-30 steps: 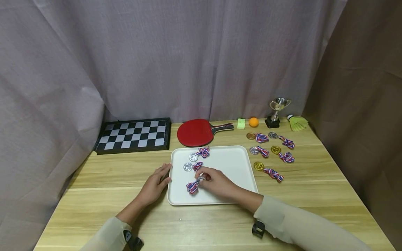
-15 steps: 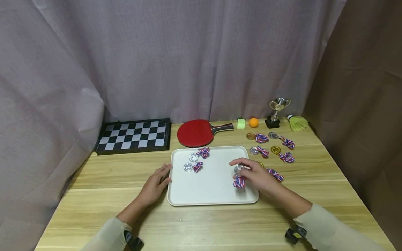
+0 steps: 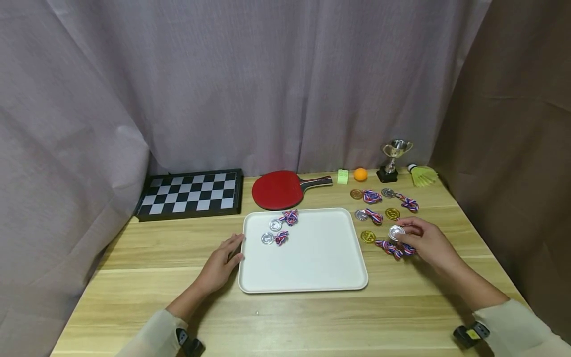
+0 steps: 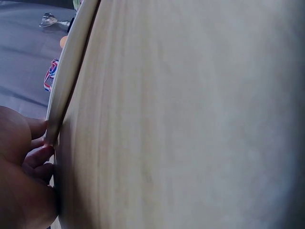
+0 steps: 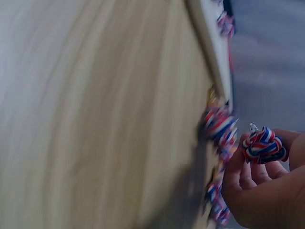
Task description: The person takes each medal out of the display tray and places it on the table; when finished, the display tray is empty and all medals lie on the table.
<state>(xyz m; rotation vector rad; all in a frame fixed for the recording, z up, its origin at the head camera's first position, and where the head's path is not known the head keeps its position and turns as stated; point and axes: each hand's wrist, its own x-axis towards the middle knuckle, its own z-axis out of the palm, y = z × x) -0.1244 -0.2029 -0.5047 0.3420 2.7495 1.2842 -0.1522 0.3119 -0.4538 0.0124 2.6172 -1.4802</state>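
Two silver medals [image 3: 271,231] are left on the white tray [image 3: 312,258] now that our right hand [image 3: 424,241] has carried the third silver medal [image 3: 396,233], pinched, over beside the gold ones on the table [image 3: 285,317], left hand [image 3: 220,263] resting flat against the tray's edge.

Curtained recording booth with sports props
Grey draped curtains [image 3: 267,84] enclose a light wooden worktop [image 3: 312,317] bearing a checkered chessboard [image 3: 190,193], red table-tennis paddle [image 3: 281,189] and small silver trophy cup [image 3: 392,157].
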